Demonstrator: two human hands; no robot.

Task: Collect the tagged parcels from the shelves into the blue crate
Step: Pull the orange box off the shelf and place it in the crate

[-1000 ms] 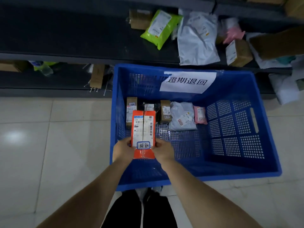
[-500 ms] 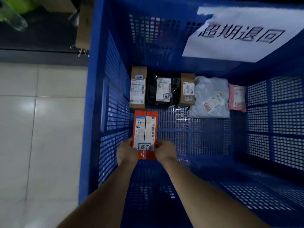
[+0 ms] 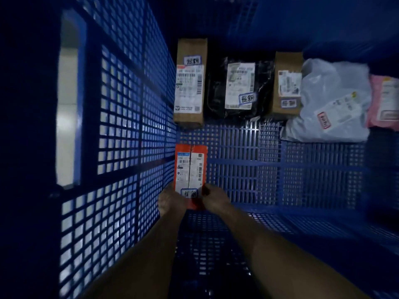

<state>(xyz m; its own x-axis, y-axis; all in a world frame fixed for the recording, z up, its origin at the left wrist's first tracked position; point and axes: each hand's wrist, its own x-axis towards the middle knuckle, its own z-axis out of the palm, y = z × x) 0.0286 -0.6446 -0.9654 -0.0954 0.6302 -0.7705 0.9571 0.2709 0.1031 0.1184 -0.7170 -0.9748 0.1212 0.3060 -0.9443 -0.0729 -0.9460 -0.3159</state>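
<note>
Both hands held the near end of the orange parcel (image 3: 191,167): the left hand (image 3: 171,201) gripped its near-left corner and the right hand (image 3: 216,201) its near-right corner, fingers curled round the edges beside the handwritten tag (image 3: 190,193). The parcel sat low inside the blue crate (image 3: 129,126), tight to the left wall, label side up. Whether its underside already touched the slatted floor could not be told.

The likeliest fault was a skewed landing. With only the near end held, the free far end could dip or catch on the floor slats or on the grid of the left wall, so that the parcel ended up leaning against the wall instead of lying flat. Pushed too far, it could knock into the tall brown box (image 3: 190,83) just beyond it. A flip would also hide the tag.

Its long axis ran near to far, roughly parallel to the left wall, with the tagged end near and the plain end towards the far wall.

Past the tall brown box, the far row continued to the right with a black bag (image 3: 239,87), a smaller brown box (image 3: 287,83), a grey bag (image 3: 330,100) and a pink parcel (image 3: 384,100), all lying side by side with labels up.
</note>
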